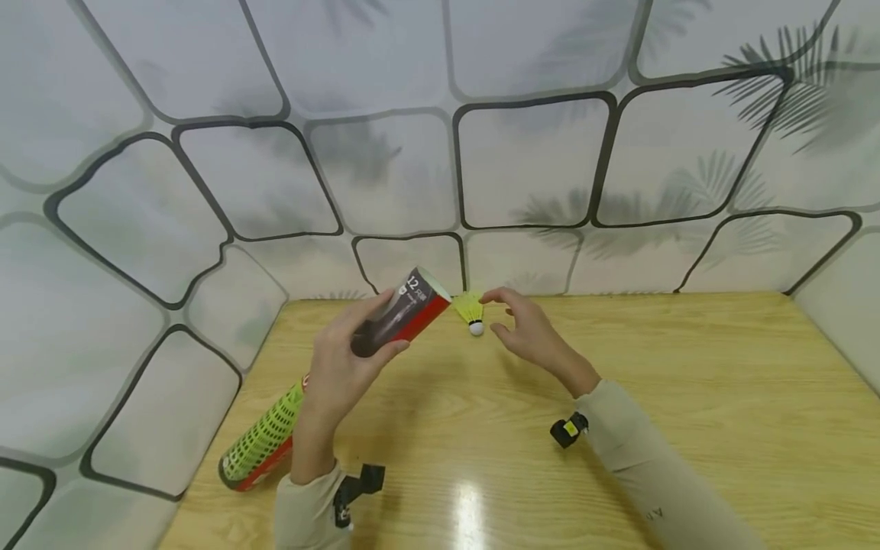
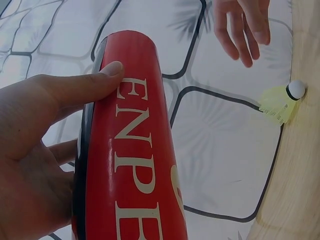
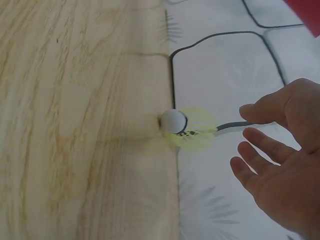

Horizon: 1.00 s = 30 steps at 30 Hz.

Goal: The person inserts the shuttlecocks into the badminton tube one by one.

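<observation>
My left hand [image 1: 338,367] grips a black and red shuttlecock tube [image 1: 416,312], held tilted above the table. In the left wrist view, the thumb lies along the red side of the tube [image 2: 135,125], beside large pale letters. A yellow shuttlecock [image 1: 470,307] with a white tip sits at the table's back edge, near the wall. Just right of it hovers my right hand [image 1: 535,336], fingers spread and slightly bent, holding nothing. The right wrist view shows a gap between these fingers and the shuttlecock [image 3: 197,125].
Another tube [image 1: 264,439], with a yellow-green perforated pattern and a red strip, lies on the wooden table [image 1: 687,397] at the left, partly hidden by my left arm. A patterned wall [image 1: 529,168] closes off the back and sides. Each wrist carries a small black device.
</observation>
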Available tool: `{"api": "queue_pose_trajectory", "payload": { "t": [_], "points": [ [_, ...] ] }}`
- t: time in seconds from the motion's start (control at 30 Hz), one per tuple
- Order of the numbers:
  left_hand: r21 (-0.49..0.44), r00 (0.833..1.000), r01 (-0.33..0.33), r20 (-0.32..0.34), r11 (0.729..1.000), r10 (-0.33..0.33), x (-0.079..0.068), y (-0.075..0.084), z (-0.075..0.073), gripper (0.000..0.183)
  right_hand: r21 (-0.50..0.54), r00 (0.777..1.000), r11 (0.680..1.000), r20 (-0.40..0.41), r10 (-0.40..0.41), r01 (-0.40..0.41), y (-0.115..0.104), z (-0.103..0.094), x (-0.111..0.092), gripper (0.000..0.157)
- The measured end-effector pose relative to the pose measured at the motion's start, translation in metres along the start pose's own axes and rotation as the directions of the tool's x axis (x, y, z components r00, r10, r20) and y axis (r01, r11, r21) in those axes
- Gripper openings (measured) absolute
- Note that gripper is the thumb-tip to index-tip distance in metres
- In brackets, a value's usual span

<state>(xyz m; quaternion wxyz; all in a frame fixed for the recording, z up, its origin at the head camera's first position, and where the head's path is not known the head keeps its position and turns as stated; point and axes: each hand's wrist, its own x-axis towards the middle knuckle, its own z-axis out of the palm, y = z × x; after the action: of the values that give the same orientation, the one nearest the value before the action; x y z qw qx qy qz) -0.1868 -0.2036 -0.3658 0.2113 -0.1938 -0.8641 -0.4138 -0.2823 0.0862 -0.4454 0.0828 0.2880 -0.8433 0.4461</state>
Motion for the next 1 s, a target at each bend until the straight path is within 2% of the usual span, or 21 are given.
{"api": "queue_pose_trajectory", "payload": {
  "t": [0.23, 0.53, 0.83, 1.0],
  "points": [
    [0.018, 1.000, -0.012, 0.005, 1.000, 0.012, -0.001, -0.001, -0.001, 0.071, -0.047, 0.999, 0.999, 0.050, 0.005, -0.003, 0.019, 0.014, 0.022, 0.041],
    [0.017, 1.000, -0.017, 0.009, 1.000, 0.016, -0.005, 0.000, 0.003, 0.072, -0.028, 0.983, 0.995, 0.157, 0.099, -0.096, 0.030, 0.027, 0.037, 0.041],
    [0.015, 1.000, -0.007, 0.014, 1.000, 0.007, -0.001, 0.004, 0.005, 0.072, -0.171, 0.971, 0.973, 0.154, 0.180, -0.153, 0.037, 0.028, 0.041, 0.030],
    [0.014, 1.000, -0.013, 0.010, 1.000, 0.012, 0.000, 0.004, 0.005, 0.072, -0.123, 0.961, 0.967, 0.137, 0.238, -0.222, 0.041, 0.024, 0.035, 0.020]
  ]
}}
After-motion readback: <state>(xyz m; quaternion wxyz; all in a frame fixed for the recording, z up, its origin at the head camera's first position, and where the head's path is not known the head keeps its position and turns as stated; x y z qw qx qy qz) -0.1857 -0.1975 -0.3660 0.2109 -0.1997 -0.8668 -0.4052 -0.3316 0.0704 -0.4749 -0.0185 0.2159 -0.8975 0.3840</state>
